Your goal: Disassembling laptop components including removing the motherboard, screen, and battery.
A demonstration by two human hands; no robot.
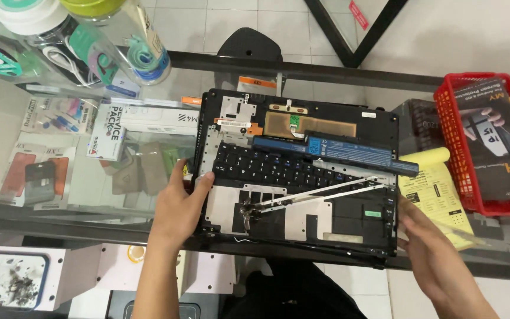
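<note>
Glass bench (42, 195) across the view, with packaged accessories visible through the pane. Opened laptop base (302, 189) flat on the bench near its front edge, inner side up, black with silver shielding plates. Red basket (461, 177) at the right, just beside the base, loaded with flat black and orange boxes. Long black battery pack (332, 152) loose across the upper part of the base, tilted down to the right, its right end past the base's edge. Yellow paper sheet (435, 189) between the base and the basket, partly under the battery's end. Two thin silver hinge arms (320, 194) laid aslant across the lower middle of the base, joined at a small bracket on the left. Left hand (178, 204) at the base's left edge, fingers (203, 179) curled over the rim and gripping it, thumb on top. Right hand (429, 245) at the lower right corner, fingers (405, 215) touching the right edge; grip or mere touch impossible to tell.
</note>
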